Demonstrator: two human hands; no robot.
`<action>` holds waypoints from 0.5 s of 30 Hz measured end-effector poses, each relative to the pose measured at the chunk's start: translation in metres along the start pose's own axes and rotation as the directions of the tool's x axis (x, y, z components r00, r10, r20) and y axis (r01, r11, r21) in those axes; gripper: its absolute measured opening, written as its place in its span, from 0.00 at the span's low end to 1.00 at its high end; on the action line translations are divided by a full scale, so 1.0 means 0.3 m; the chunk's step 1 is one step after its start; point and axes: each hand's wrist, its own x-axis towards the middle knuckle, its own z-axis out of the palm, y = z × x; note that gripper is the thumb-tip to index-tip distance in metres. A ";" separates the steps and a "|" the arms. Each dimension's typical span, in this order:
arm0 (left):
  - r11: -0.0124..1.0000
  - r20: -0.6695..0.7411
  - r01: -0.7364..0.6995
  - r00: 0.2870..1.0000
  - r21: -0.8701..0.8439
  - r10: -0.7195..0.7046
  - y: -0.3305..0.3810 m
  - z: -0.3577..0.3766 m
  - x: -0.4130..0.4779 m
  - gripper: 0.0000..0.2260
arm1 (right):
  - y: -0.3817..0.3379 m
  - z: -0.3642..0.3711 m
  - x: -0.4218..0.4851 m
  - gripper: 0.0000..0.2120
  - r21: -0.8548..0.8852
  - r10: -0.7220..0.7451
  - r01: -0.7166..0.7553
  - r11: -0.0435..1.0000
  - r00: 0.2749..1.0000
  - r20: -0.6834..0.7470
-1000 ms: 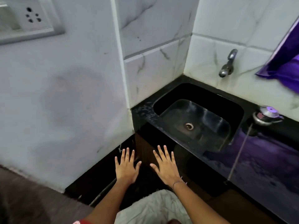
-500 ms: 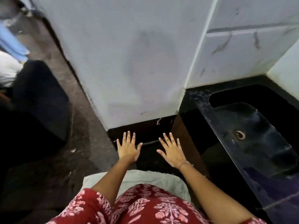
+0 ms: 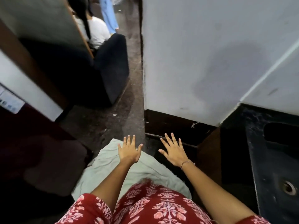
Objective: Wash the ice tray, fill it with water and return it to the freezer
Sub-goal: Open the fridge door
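Observation:
My left hand (image 3: 129, 150) and my right hand (image 3: 174, 151) are both held out in front of me, palms down, fingers spread, holding nothing. The black sink (image 3: 275, 167) lies at the right edge, its drain (image 3: 288, 187) showing low on the right. No ice tray and no tap are in view. A dark red appliance (image 3: 24, 143) with a white label stands at the left; whether it is the freezer I cannot tell.
A white wall (image 3: 202, 54) rises straight ahead. Beyond its left edge a narrow floor strip (image 3: 129, 102) runs past a dark sofa (image 3: 100, 68). A person in white sits there, another in blue stands behind. A pale cloth (image 3: 113, 168) lies on the floor below my hands.
The view has swung left, away from the sink and tap toward the passage and the dark red appliance. Both hands stay spread and empty.

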 end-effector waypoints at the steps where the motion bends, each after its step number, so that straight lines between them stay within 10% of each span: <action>1: 0.999 0.004 0.041 0.999 -0.018 -0.041 -0.032 0.017 -0.024 0.29 | -0.016 0.014 -0.002 0.46 -0.002 -0.028 0.028 1.000 0.999 0.017; 15: 0.833 0.038 0.482 0.870 -0.271 -0.492 -0.452 0.114 -0.322 0.29 | -0.418 0.134 0.096 0.61 -0.055 -0.415 0.433 0.900 0.886 0.207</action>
